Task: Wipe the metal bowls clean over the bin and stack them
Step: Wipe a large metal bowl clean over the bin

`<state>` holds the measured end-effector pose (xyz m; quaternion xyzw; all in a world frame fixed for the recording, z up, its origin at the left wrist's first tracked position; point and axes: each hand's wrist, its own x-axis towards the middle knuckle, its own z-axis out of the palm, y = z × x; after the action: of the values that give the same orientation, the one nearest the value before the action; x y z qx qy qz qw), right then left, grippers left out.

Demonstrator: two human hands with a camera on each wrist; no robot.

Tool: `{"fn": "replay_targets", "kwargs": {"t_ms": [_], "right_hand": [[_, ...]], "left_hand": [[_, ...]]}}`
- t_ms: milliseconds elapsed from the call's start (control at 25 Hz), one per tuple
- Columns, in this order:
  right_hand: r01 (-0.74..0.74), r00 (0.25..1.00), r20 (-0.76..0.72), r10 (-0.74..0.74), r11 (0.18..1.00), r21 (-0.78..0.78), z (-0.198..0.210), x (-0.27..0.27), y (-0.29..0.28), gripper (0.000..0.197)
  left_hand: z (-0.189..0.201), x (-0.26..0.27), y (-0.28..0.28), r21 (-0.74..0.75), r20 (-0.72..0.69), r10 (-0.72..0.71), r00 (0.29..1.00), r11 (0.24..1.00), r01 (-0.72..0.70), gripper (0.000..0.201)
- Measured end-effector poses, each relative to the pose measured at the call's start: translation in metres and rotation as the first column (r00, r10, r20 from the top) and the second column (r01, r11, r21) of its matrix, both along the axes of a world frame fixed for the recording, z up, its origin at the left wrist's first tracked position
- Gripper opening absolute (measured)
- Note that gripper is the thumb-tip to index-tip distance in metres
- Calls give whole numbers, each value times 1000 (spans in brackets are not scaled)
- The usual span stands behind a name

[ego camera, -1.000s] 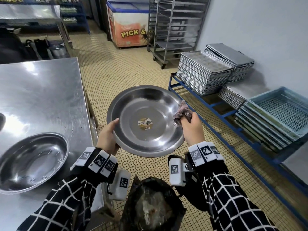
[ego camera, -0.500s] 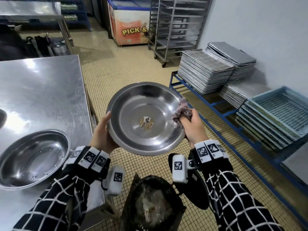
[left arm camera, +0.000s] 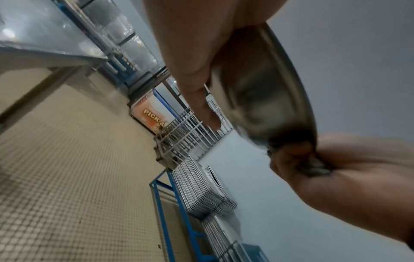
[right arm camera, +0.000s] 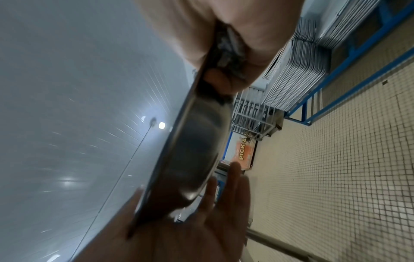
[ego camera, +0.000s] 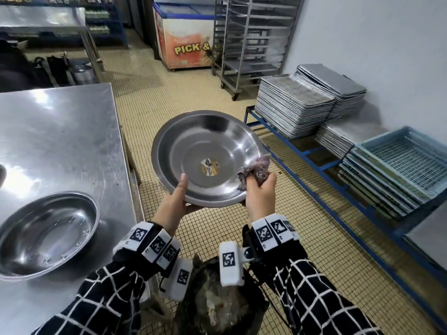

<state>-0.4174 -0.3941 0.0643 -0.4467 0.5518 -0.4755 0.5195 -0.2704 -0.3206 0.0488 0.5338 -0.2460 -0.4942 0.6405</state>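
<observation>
A wide metal bowl with a round sticker in its middle is held tilted in the air above the black-lined bin. My left hand grips its near rim, thumb inside, fingers spread under the base. My right hand clutches a crumpled greyish-purple rag and presses it on the bowl's right inner rim. The wrist views show the bowl's underside and the rag pinched over the rim. A second metal bowl rests on the steel table at left.
A low blue rack along the right wall carries stacks of metal trays and pale blue crates. A wheeled tray trolley and an orange chest freezer stand at the back on the tiled floor.
My left hand has slid along the rim from the bowl's left side to its near edge. The bowl has turned, and the rag hand has moved down toward the lower right rim.
</observation>
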Motion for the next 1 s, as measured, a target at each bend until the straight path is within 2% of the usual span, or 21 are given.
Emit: {"fn": "replay_targets", "kwargs": {"t_ms": [80,120,160,200,240,280,360,480,560,600,680,720,760,840,920,1000], "right_hand": [[-65,998,-21,65,998,28,6,-14,-13,21],[-111,993,-43,113,993,50,10,-21,-22,18],[-169,982,-66,174,983,76,15,-27,-29,15],[-230,967,-90,239,967,106,20,-31,-34,13],[-280,950,-111,293,952,122,24,-31,-36,12],[-307,938,-132,321,945,117,28,-30,-35,11],[-289,936,-191,297,955,68,33,-27,-30,11],[-187,956,-234,175,982,-31,31,-26,-18,17],[-150,968,-209,138,988,-45,25,-21,-8,20],[-144,975,-179,135,989,-38,21,-16,-2,21],[-127,985,-118,123,991,-29,16,-7,6,21],[-119,986,-118,114,992,-40,18,-7,6,20],[-129,983,-136,121,990,-52,23,-11,4,19],[-204,964,-181,193,978,-47,30,-23,-8,17],[-336,905,-279,321,942,-7,35,-33,-19,14],[-422,840,-365,400,906,21,37,-33,-21,14]], "left_hand": [[-4,28,4,-108,12,-45,999,993,46,73],[-3,41,6,-167,2,-52,999,985,52,78],[0,52,8,-217,1,-57,998,975,55,73],[3,58,9,-239,-7,-53,999,970,50,56],[6,61,8,-227,-18,-39,999,973,34,39],[7,61,8,-176,-30,-6,1000,984,1,31],[7,61,5,-62,-71,58,996,996,-63,28],[9,51,3,-2,-85,188,979,982,-189,22],[5,35,4,-11,53,234,971,972,-234,17],[3,23,7,1,75,238,968,971,-239,14],[-1,10,11,2,112,198,974,980,-200,12],[3,7,11,-7,153,197,968,980,-198,19],[10,11,12,-35,144,142,979,990,-139,26],[21,31,16,-131,-27,18,999,991,-22,43],[28,55,20,-191,-103,-31,994,981,11,53],[27,66,22,-145,-43,-13,999,989,7,43]]}}
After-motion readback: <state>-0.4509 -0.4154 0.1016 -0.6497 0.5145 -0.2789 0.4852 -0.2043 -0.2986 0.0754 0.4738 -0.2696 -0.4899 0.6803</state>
